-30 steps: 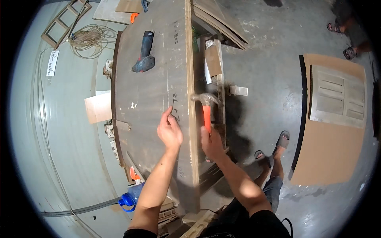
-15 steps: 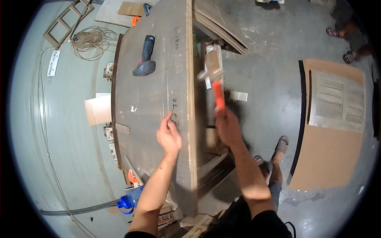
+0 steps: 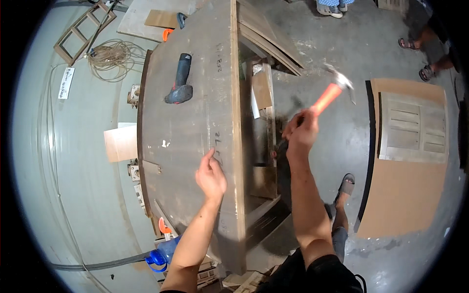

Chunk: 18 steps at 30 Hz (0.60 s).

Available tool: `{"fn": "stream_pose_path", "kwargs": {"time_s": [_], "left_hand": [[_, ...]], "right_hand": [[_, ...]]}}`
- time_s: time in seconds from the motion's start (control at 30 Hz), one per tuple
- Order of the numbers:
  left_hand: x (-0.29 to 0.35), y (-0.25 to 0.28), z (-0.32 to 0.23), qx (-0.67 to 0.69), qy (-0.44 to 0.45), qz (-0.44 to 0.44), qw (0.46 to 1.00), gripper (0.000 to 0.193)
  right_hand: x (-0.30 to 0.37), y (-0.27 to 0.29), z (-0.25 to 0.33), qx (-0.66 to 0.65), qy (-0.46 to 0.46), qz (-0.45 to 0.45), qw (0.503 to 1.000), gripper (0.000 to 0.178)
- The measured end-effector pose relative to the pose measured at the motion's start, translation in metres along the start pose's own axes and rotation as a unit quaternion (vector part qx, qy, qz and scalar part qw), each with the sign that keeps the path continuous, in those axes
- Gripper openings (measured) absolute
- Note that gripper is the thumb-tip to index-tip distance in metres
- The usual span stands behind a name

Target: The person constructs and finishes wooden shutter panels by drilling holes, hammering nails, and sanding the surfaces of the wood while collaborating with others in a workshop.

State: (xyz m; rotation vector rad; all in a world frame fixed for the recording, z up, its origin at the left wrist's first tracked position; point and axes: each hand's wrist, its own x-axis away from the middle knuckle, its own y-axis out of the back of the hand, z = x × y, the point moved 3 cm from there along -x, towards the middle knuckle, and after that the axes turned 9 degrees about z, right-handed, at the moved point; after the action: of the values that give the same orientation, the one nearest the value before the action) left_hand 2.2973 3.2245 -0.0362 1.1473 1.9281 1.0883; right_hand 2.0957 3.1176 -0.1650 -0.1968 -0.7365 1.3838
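Note:
My right hand (image 3: 302, 134) is closed round the orange handle of a claw hammer (image 3: 328, 97). The hammer's metal head is raised to the upper right, over the floor and apart from the bench. At the near part of a large grey-brown wooden bench top (image 3: 188, 127), my left hand (image 3: 211, 177) is over the surface beside its right edge. Its index finger points forward and the other fingers are loosely curled, with nothing visible in them. A dark cordless power tool (image 3: 181, 80) lies farther up the same top.
Shelf space under the bench's right edge holds boards and a cardboard piece (image 3: 262, 90). Wooden panels (image 3: 268, 36) lean at its far end. On the right floor a slatted panel (image 3: 413, 127) lies on cardboard (image 3: 403, 200). A blue jug (image 3: 163, 254) stands near left; other people's feet show nearby.
My right hand has swung the hammer up and to the right, away from the bench edge. The left hand stays at nearly the same spot on the bench. The view has shifted slightly.

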Motion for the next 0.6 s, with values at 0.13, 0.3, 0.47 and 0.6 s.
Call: {"fn": "stream_pose_path", "kwargs": {"time_s": [0.13,0.3,0.47,0.6], "left_hand": [[-0.001,-0.012,-0.018,-0.026,0.002,0.008,1.000,0.027],[-0.001,0.002,-0.013,-0.069,0.006,-0.005,0.998,0.026],[-0.003,-0.006,-0.018,-0.036,0.007,0.009,0.999,0.027],[-0.002,0.005,-0.014,-0.147,0.012,0.020,0.989,0.028]], "right_hand": [[-0.001,-0.055,-0.038,0.313,0.056,0.136,0.938,0.032],[-0.020,-0.032,-0.002,0.224,0.094,0.201,0.949,0.025],[-0.075,-0.055,0.006,0.225,0.205,0.110,0.946,0.024],[-0.049,-0.114,0.011,0.312,0.161,0.133,0.927,0.026]]}}
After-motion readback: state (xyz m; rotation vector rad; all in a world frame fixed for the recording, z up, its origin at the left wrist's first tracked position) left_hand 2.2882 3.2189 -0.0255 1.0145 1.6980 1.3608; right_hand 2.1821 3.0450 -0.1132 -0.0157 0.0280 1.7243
